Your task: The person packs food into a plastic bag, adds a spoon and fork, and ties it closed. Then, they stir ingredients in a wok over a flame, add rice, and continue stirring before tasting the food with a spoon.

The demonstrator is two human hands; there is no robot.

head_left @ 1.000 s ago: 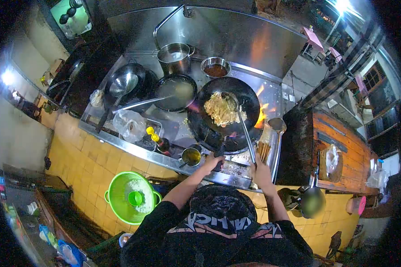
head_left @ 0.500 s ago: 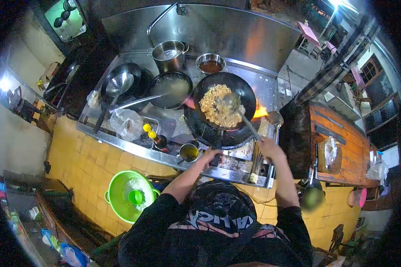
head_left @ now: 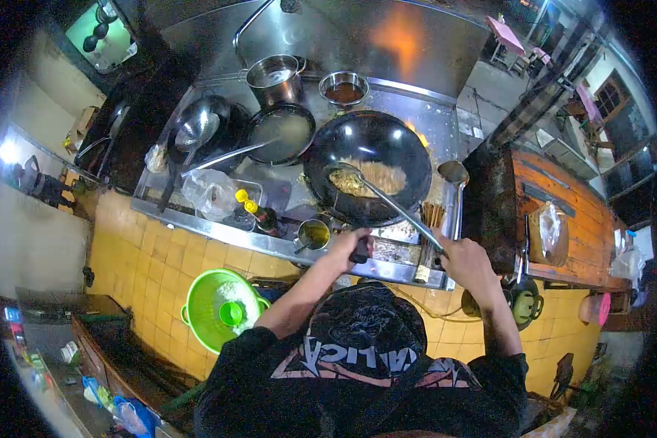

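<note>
My left hand [head_left: 352,250] is closed around the dark handle of a large black wok [head_left: 332,146]. The wok is tilted towards me, and fried food [head_left: 381,179], brownish and blurred like rice, lies in its near half. My right hand [head_left: 466,261] grips the long metal handle of a cooking ladle [head_left: 401,208], whose bowl is down in the food at the left. Flames [head_left: 416,133] show behind the wok's right rim.
On the steel stove stand a tall pot [head_left: 274,82], a bowl of brown sauce [head_left: 344,90], a pan of pale liquid [head_left: 288,131] and a cup of yellow oil [head_left: 314,234]. A sauce bottle [head_left: 266,219] is left of my hand. A green basin [head_left: 206,321] sits on the floor.
The wok has tipped towards me and the food has slid to its near side. My right hand has moved right and down, and the ladle's bowl has shifted left.
</note>
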